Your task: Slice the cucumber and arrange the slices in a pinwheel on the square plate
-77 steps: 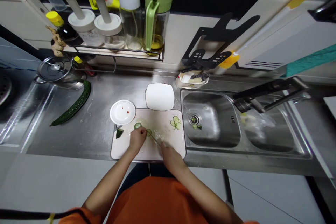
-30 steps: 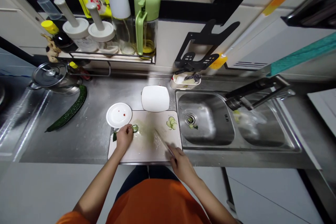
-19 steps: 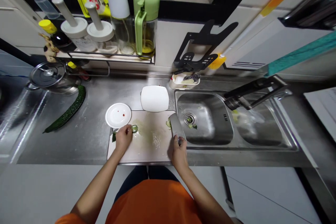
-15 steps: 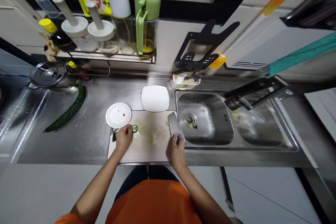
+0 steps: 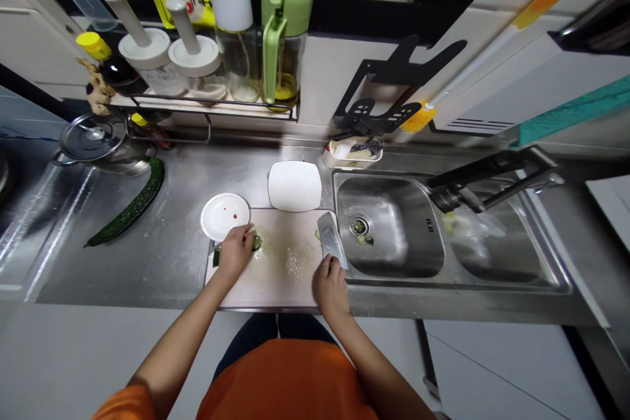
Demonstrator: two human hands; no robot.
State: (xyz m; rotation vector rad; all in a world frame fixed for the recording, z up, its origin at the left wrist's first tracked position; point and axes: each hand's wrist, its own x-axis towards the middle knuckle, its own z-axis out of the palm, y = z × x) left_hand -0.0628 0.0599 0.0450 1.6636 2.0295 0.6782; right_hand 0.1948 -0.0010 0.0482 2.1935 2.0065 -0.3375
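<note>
On the pale cutting board (image 5: 275,289), my left hand (image 5: 235,252) is closed, fingertips pinched together beside a green cucumber slice (image 5: 256,242). What the fingertips hold, if anything, is too small to make out. A dark green piece (image 5: 216,257) lies at the board's left edge, partly behind that hand. My right hand (image 5: 333,287) grips the handle of a cleaver (image 5: 331,236), whose broad blade lies along the board's right edge and points away from me. Some pale green scraps (image 5: 317,234) show beside the blade. A round white plate (image 5: 216,210) with small red bits touches the board's far left corner.
A whole cucumber (image 5: 130,210) lies on the steel counter at left, near a lidded pot (image 5: 93,138). Behind the board is a white rectangular dish (image 5: 294,186). The sink (image 5: 394,230) with scraps at its drain adjoins on the right, under a dark faucet (image 5: 482,177).
My left hand has moved slightly up, towards the plate, and its fingers have shifted by the cucumber slice. The right hand stays on the cleaver. The whole view has shifted a little.
</note>
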